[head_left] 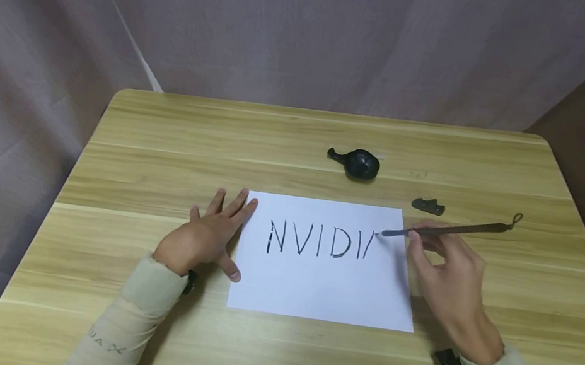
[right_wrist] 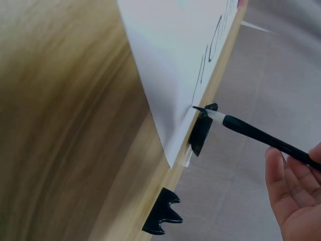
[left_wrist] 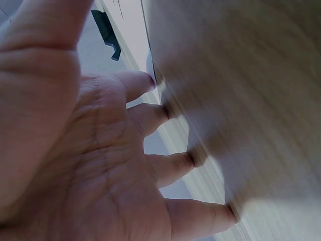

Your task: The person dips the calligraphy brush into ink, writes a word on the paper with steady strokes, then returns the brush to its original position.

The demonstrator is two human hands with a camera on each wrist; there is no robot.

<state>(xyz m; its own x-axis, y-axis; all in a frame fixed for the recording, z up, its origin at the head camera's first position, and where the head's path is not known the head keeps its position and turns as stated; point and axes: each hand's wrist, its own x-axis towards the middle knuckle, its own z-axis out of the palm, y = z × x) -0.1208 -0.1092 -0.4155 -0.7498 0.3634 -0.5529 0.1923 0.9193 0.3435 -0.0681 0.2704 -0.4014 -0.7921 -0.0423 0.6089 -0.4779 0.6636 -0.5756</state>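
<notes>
A sheet of white paper [head_left: 310, 287] lies on the wooden table, with dark letters "NVIDI" and one slanted stroke brushed across it. My right hand [head_left: 452, 278] pinches a dark ink brush [head_left: 469, 228] with a loop at its end. In the right wrist view the tip of the brush [right_wrist: 251, 129] meets the paper [right_wrist: 160, 85] by the top of the last stroke. Spread out at the sheet's left edge, my left hand [head_left: 209, 236] rests its fingertips on the table and the paper's border. The left wrist view shows the left hand's [left_wrist: 110, 160] extended fingers pressing down.
Beyond the paper sits a black gourd-shaped dish [head_left: 361, 165] with a short spout. A small black brush rest [head_left: 428, 206] with a wavy top lies by the paper's upper right corner. Grey curtain [head_left: 316, 33] hangs behind the wooden table [head_left: 190, 141].
</notes>
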